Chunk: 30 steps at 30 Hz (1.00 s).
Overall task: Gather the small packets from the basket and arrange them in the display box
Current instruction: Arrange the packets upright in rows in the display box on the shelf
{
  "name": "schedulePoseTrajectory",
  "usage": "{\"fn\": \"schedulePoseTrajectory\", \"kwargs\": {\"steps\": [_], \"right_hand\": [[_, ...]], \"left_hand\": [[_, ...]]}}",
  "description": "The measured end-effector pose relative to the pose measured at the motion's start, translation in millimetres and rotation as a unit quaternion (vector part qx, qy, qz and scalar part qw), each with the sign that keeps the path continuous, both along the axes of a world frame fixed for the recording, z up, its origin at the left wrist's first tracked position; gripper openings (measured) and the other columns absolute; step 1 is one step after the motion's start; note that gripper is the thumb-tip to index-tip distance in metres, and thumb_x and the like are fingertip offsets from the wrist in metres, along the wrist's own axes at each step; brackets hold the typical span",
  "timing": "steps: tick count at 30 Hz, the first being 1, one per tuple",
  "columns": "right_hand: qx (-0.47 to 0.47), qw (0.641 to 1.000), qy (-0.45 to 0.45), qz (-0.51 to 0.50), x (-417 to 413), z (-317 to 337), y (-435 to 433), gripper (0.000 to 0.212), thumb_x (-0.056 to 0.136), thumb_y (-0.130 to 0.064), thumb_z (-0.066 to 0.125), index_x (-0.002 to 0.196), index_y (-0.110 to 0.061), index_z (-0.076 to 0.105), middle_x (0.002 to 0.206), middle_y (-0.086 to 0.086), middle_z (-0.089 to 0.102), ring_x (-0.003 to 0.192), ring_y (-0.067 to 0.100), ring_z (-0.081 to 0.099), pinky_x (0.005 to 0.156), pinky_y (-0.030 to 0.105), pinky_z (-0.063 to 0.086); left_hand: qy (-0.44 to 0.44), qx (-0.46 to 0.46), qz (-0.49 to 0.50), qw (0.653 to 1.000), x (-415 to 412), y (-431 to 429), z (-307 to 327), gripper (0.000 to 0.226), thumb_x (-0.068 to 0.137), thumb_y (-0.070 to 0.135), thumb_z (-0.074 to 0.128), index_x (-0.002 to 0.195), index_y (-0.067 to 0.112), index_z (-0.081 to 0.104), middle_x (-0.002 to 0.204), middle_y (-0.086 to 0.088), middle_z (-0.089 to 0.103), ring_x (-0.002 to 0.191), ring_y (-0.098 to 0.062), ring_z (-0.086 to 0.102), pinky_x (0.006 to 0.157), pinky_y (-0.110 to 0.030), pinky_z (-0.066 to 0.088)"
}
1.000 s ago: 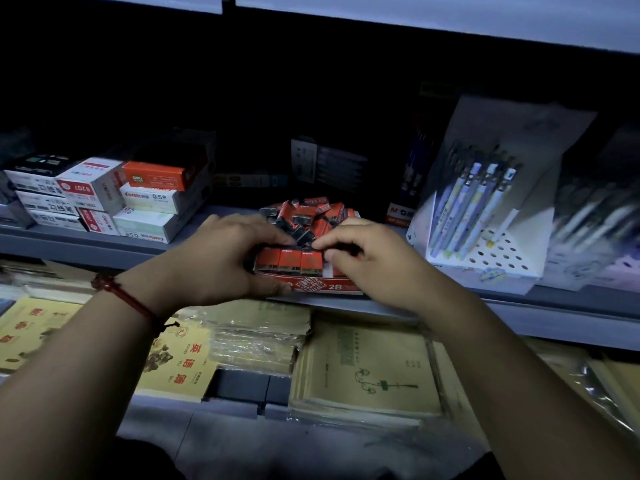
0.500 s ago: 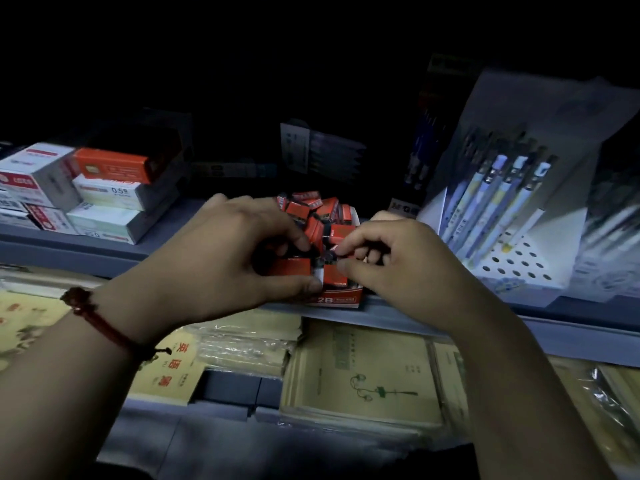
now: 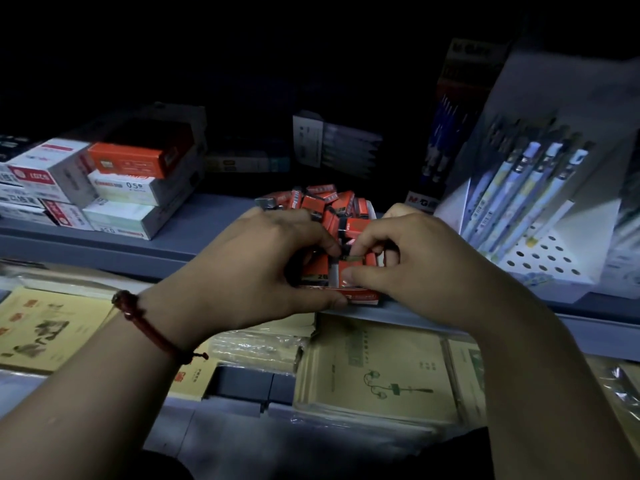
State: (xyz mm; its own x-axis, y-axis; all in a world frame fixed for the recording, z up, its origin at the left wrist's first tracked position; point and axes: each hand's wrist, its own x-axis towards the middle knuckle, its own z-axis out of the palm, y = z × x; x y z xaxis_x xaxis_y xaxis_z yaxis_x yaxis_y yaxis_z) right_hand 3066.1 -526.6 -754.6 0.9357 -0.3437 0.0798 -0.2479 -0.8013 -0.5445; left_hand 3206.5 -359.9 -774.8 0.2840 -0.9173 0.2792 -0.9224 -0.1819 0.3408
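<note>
A small red-and-white display box (image 3: 362, 296) sits at the front edge of the grey shelf (image 3: 194, 233). Several small red-and-black packets (image 3: 322, 202) lie heaped in its back half. My left hand (image 3: 256, 271) curls round the box's left side, its fingertips on the front-row packets (image 3: 317, 266). My right hand (image 3: 408, 271) pinches a red packet (image 3: 356, 268) at the box's front right, thumb on the packet's face. No basket is in view. Both hands hide most of the front row.
Stacked white and orange cartons (image 3: 121, 181) stand on the shelf at the left. A white holder of pens (image 3: 533, 209) stands at the right. Wrapped yellow notebooks (image 3: 377, 372) lie on the lower shelf below. The shelf's back is dark.
The view has shifted closer to the box. Both hands have drawn together over the front row, and my right hand has taken a pinch on a front packet.
</note>
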Motion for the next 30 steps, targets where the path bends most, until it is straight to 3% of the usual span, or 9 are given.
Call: {"fn": "schedulePoseTrajectory", "kwargs": {"steps": [3,6,9,12,16,18,20,25,30], "right_hand": [[0.031,0.999,-0.042,0.012,-1,0,-2,0.012,0.083,-0.033,0.082,0.085,-0.031,0.071,0.082,-0.014,0.054,0.062,0.003,0.05,0.062,0.019,0.038],[0.106,0.991,-0.079,0.025,1,1,-5,0.009,0.085,-0.026,0.08,0.082,-0.026,0.072,0.055,-0.01,0.051,0.049,0.01,0.042,0.053,0.032,0.038],[0.178,0.971,-0.159,0.025,6,0,-2,0.007,0.086,-0.016,0.08,0.082,-0.02,0.075,0.065,0.002,0.068,0.061,0.038,0.057,0.059,0.042,0.051],[0.219,0.953,-0.207,0.006,10,-3,3,0.005,0.087,-0.017,0.08,0.086,-0.019,0.076,0.079,0.015,0.073,0.076,0.05,0.064,0.066,0.06,0.057],[0.205,0.955,-0.212,-0.006,7,-4,1,0.008,0.094,-0.016,0.073,0.089,-0.022,0.076,0.073,0.002,0.072,0.059,0.024,0.063,0.055,0.036,0.052],[0.172,0.966,-0.19,-0.016,3,-4,-3,0.011,0.094,-0.017,0.072,0.088,-0.024,0.076,0.068,-0.007,0.069,0.052,0.019,0.058,0.052,0.033,0.049],[0.124,0.982,-0.141,-0.02,0,-6,-5,0.014,0.092,-0.017,0.073,0.082,-0.026,0.076,0.066,-0.014,0.06,0.051,0.005,0.05,0.055,0.018,0.041],[0.035,0.998,-0.039,-0.038,2,-10,-1,0.006,0.086,-0.025,0.079,0.082,-0.029,0.077,0.081,-0.012,0.051,0.065,0.003,0.052,0.065,0.021,0.042],[-0.027,0.998,-0.01,-0.054,3,-6,5,0.001,0.087,-0.025,0.077,0.086,-0.025,0.077,0.079,-0.018,0.043,0.066,-0.006,0.047,0.059,0.011,0.031]], "left_hand": [[0.022,-0.023,0.012,0.999,1,0,-3,0.056,0.075,0.079,0.063,0.116,0.04,0.066,0.097,0.026,0.06,0.091,0.008,0.056,0.082,-0.032,0.043],[0.101,-0.08,0.017,0.992,0,-1,-4,0.037,0.085,0.069,0.062,0.105,0.039,0.071,0.086,0.017,0.062,0.087,-0.005,0.063,0.076,-0.036,0.047],[0.225,-0.122,0.033,0.966,-5,-3,-3,0.019,0.091,0.048,0.071,0.101,0.032,0.074,0.089,0.008,0.07,0.085,-0.016,0.07,0.077,-0.047,0.057],[0.317,-0.146,0.042,0.936,-7,-2,-1,0.015,0.09,0.031,0.074,0.104,0.027,0.075,0.093,0.001,0.075,0.086,-0.032,0.073,0.077,-0.056,0.059],[0.334,-0.172,0.06,0.925,-3,2,3,0.018,0.088,0.029,0.074,0.106,0.026,0.075,0.088,-0.001,0.075,0.09,-0.045,0.066,0.083,-0.061,0.056],[0.32,-0.168,0.074,0.93,0,6,3,0.018,0.091,0.023,0.073,0.109,0.028,0.074,0.086,0.0,0.074,0.091,-0.04,0.065,0.087,-0.056,0.054],[0.308,-0.157,0.085,0.934,1,10,2,0.016,0.094,0.022,0.071,0.107,0.03,0.075,0.087,0.001,0.072,0.091,-0.032,0.067,0.087,-0.051,0.054],[0.289,-0.141,0.108,0.941,5,18,0,0.011,0.094,0.028,0.068,0.102,0.032,0.075,0.089,0.008,0.07,0.09,-0.018,0.069,0.084,-0.046,0.058],[0.301,-0.152,0.1,0.936,6,22,0,0.012,0.095,0.02,0.068,0.102,0.025,0.076,0.086,0.001,0.07,0.087,-0.029,0.067,0.076,-0.04,0.056]]}}
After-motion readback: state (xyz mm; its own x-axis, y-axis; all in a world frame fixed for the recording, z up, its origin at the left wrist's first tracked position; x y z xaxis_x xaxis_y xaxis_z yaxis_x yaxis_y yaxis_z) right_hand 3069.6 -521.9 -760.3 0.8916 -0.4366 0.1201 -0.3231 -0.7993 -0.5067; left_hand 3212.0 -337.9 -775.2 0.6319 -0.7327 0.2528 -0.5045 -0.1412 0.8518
